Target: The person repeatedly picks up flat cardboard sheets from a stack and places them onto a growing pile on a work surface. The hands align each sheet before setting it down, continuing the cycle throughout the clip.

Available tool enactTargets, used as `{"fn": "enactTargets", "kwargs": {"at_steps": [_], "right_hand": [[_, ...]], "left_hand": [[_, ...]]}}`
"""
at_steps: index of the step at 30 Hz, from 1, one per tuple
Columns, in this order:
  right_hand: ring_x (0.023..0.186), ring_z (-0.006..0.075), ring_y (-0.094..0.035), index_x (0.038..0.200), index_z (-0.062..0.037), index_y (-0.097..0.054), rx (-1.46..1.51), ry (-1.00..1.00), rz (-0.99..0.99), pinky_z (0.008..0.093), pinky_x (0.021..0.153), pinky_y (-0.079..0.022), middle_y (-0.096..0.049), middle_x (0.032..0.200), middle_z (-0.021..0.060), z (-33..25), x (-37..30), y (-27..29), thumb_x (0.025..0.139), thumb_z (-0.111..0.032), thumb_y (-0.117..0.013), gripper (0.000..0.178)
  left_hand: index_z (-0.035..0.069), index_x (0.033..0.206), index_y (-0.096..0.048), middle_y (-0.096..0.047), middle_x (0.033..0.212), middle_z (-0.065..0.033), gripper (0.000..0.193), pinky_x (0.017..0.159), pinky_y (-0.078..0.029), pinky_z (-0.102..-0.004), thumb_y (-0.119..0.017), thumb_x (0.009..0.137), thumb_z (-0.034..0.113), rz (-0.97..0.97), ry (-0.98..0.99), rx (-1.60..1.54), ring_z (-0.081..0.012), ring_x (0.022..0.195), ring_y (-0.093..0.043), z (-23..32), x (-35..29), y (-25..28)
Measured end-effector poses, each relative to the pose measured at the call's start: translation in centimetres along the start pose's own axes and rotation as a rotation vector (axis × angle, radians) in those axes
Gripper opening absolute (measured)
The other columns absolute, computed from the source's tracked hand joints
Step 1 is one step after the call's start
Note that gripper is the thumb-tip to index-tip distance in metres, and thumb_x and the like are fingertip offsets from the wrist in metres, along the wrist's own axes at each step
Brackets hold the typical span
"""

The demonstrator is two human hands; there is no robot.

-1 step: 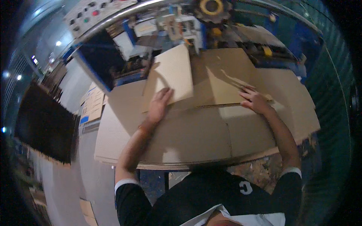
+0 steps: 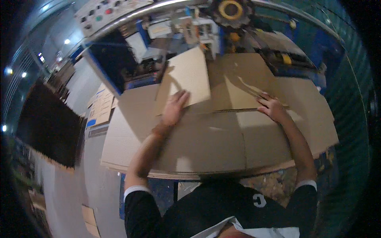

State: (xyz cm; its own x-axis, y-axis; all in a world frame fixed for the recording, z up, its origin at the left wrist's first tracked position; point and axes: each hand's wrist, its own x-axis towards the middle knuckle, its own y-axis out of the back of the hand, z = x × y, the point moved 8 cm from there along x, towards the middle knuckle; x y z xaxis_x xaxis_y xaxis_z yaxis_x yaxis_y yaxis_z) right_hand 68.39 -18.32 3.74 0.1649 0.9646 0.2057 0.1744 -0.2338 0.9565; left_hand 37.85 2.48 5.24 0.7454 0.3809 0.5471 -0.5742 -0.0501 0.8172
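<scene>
A folded cardboard sheet [image 2: 248, 73] lies on a cardboard stack [image 2: 202, 146]. Against the sheet's raised left flap [image 2: 190, 73] is the left hand [image 2: 175, 108], fingers close together; I cannot tell whether it grips. The right hand [image 2: 274, 110], fingers slightly spread, touches the sheet's right end. Beyond the sheet stands a machine [image 2: 208, 35], with a control panel [image 2: 104, 15] beyond the sheet's left

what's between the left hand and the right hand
In the head view, cardboard lies between the left hand and right hand: part of the pale panel, then the brown panel.
</scene>
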Motion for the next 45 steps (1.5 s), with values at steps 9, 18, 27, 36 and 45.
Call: {"fn": "enactTargets", "kwargs": {"at_steps": [9,18,27,36,45], "right_hand": [[0.115,0.0352,-0.044,0.118,-0.0097,-0.054,-0.242,-0.142,0.176,0.0444,0.094,-0.037,-0.042,0.133,0.0163,0.3,0.6,1.0,0.075,-0.015,-0.063,0.044],[0.117,0.0349,-0.042,0.123,-0.0006,-0.048,-0.27,-0.928,0.572,0.0408,0.098,-0.035,-0.042,0.13,0.0236,9.9,-28.0,5.9,0.087,-0.035,-0.053,0.051],[0.125,0.0328,-0.036,0.127,-0.0056,-0.047,-0.442,-1.043,0.286,0.0402,0.105,-0.027,-0.045,0.131,0.0166,14.5,-28.7,3.4,0.089,-0.029,-0.049,0.045],[0.124,0.0328,-0.037,0.132,-0.0047,-0.039,-0.385,-1.071,0.547,0.0456,0.101,-0.029,-0.038,0.136,0.0178,15.7,-27.7,3.6,0.086,-0.034,-0.053,0.056],[0.108,0.0335,-0.049,0.124,0.0019,-0.043,0.315,-0.77,1.621,0.046,0.09,-0.041,-0.047,0.122,0.0202,18.6,-32.8,6.6,0.081,-0.015,-0.061,0.05]], "left_hand": [[0.009,0.138,-0.027,-0.034,0.136,-0.0198,0.072,0.102,-0.028,-0.049,-0.063,0.077,0.024,-0.028,0.233,0.326,-0.035,0.122,-0.037,-0.8,0.1,-0.9],[-0.01,0.131,-0.028,-0.031,0.134,-0.0314,0.079,0.105,-0.016,-0.0542,-0.066,0.074,0.03,0.677,1.297,0.35,-0.0419,0.131,-0.022,-3.4,-28.7,15.3],[0.0,0.133,-0.034,-0.036,0.134,-0.0245,0.072,0.104,-0.012,-0.0587,-0.063,0.075,0.032,0.377,1.387,0.439,-0.0431,0.13,-0.022,-4.5,-29.2,15.6],[0.017,0.136,-0.038,-0.039,0.128,-0.032,0.066,0.104,-0.022,-0.0467,-0.064,0.078,0.037,0.421,1.024,0.592,-0.0469,0.123,-0.031,-3.7,-23.8,20.7],[-0.003,0.133,-0.034,-0.035,0.137,-0.0229,0.062,0.104,-0.026,-0.0352,-0.064,0.083,0.018,0.813,0.622,-0.049,-0.0293,0.128,-0.034,-4.6,-16.0,28.5]]}}
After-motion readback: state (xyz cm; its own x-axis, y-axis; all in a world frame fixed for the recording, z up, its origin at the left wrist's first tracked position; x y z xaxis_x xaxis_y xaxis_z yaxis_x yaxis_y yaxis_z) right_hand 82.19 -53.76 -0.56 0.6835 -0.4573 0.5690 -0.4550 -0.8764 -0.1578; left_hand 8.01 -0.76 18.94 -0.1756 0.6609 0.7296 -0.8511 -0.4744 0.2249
